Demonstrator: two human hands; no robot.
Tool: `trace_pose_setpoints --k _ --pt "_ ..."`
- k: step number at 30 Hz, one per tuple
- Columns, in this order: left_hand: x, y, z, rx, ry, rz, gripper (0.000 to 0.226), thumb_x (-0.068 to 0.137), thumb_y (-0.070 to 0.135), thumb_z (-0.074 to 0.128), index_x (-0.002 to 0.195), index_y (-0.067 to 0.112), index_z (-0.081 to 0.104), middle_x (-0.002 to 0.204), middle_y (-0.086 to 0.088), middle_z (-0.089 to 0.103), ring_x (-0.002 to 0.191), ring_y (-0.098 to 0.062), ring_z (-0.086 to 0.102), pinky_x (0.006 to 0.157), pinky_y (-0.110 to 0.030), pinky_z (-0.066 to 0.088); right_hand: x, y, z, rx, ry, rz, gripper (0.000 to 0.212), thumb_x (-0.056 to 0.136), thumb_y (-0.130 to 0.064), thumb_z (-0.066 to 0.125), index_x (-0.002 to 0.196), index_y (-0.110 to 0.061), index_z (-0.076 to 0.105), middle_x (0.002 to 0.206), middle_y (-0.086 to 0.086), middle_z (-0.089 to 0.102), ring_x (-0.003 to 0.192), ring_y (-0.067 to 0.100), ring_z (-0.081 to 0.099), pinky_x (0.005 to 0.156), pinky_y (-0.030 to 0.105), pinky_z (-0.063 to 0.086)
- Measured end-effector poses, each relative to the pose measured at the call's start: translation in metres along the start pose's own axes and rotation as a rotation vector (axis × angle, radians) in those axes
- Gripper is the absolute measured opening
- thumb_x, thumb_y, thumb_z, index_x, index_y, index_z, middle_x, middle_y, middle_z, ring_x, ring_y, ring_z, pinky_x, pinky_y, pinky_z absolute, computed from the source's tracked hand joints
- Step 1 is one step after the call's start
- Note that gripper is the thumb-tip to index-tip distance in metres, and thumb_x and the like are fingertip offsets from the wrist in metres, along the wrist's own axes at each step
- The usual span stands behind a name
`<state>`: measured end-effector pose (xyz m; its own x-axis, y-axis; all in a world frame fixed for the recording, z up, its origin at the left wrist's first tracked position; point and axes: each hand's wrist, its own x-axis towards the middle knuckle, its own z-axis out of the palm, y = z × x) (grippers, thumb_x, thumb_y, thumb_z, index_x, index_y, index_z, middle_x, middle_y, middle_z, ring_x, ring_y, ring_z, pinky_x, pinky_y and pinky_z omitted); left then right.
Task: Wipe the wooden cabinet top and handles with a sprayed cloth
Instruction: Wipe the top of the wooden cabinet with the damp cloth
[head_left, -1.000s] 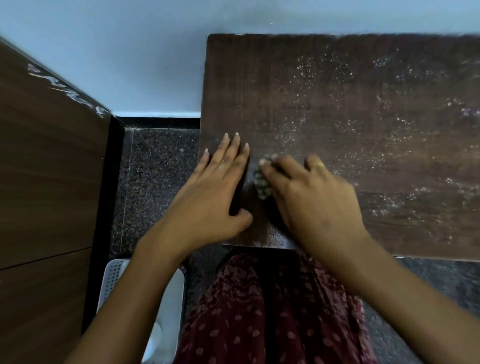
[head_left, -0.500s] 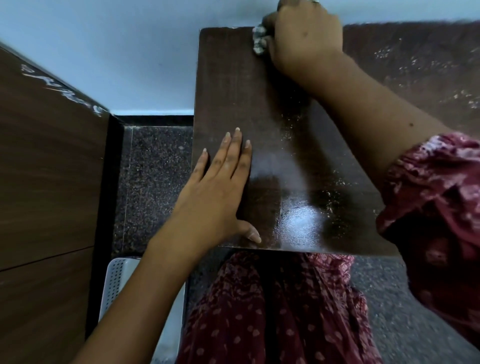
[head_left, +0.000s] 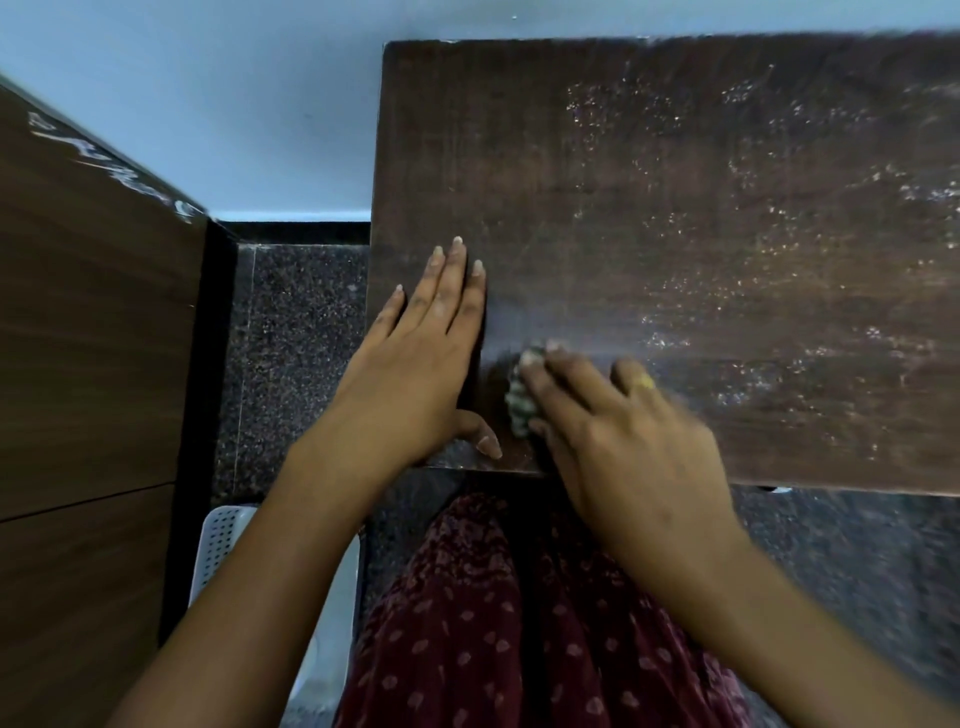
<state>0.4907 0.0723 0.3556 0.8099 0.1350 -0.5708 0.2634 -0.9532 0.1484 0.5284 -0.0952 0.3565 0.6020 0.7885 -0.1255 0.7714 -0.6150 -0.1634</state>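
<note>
Head cam, only view. Vs half a sec ago: my right hand (head_left: 623, 441) was up at the far-left corner of the cabinet top (head_left: 675, 208), against the wall, arm stretched across the wood. Now it's back at the near edge, just right of my left hand, roughly where it sat a sec ago. The glossy wet glare that showed on the near strip half a sec ago isn't visible now. My left hand (head_left: 421, 364) hasn't really shifted: same spot at the near-left corner.

Hands: left is open, palm flat on the wood, fingers straight & together, pointing away from me, thumb out along the front edge. Right is curled down over the cloth (head_left: 519, 400), fingers closed on it & pressing it to the surface; hand is motion-blurred. Yellowish ring on one finger.

Cloth: bunched, pale grey-white w/ a bumpy texture, mostly hidden under my right hand; only a small wad pokes out at its left side, between my two hands, near the front edge.

Top: dark brown wood, grain running left-right. Left strip looks darker & mostly speck-free; centre & right carry lots of whitish specks/droplets, can't tell which. Cabinet handles not in view.

Left of the cabinet: speckled dark floor (head_left: 296, 338), pale blue wall (head_left: 234, 104) behind, brown wooden panel (head_left: 88, 338) at far left, white perforated basket (head_left: 223, 540) below by my left forearm. My maroon dotted clothing (head_left: 467, 623) at bottom.
</note>
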Motion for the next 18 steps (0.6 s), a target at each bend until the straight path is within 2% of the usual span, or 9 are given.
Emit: trace_pose_setpoints --k 6,12,14,18 --pt "0.002 0.004 -0.001 0.003 -0.015 -0.016 0.136 0.062 0.057 0.073 0.142 0.011 -0.026 0.15 -0.006 -0.036 0.138 -0.018 -0.03 0.115 -0.035 -0.006 -0.043 0.005 0.0 -0.017 -0.1 -0.022 0.056 0.062 -0.026 0.085 0.115 -0.023 0.068 0.115 -0.008 0.068 0.081 0.025 0.06 0.046 0.026 0.047" --pt "0.01 0.012 -0.006 0.008 0.009 0.011 0.144 0.053 0.07 0.068 0.141 0.011 -0.028 0.15 -0.005 -0.037 0.137 -0.017 -0.033 0.116 -0.039 -0.01 -0.005 0.026 -0.006 -0.015 -0.041 -0.014 0.049 0.067 -0.021 0.083 0.114 -0.022 0.068 0.109 -0.006 0.069 0.074 0.028 0.06 0.044 0.026 0.044" --pt "0.014 0.013 -0.01 -0.015 0.015 0.018 0.145 0.051 0.071 0.069 0.141 0.011 -0.029 0.149 -0.005 -0.039 0.137 -0.017 -0.034 0.114 -0.04 -0.012 0.021 0.032 -0.01 -0.039 -0.011 -0.001 0.043 0.075 -0.024 0.077 0.116 -0.025 0.066 0.108 -0.007 0.067 0.08 0.028 0.06 0.042 0.023 0.038" --pt "0.024 0.012 -0.017 -0.04 0.024 0.019 0.145 0.051 0.07 0.07 0.142 0.012 -0.028 0.149 -0.004 -0.039 0.137 -0.019 -0.034 0.113 -0.041 -0.013 0.08 0.044 -0.017 -0.044 0.044 0.022 0.036 0.097 -0.027 0.047 0.133 -0.032 0.046 0.127 -0.007 0.051 0.111 0.028 0.048 0.058 0.029 0.034"
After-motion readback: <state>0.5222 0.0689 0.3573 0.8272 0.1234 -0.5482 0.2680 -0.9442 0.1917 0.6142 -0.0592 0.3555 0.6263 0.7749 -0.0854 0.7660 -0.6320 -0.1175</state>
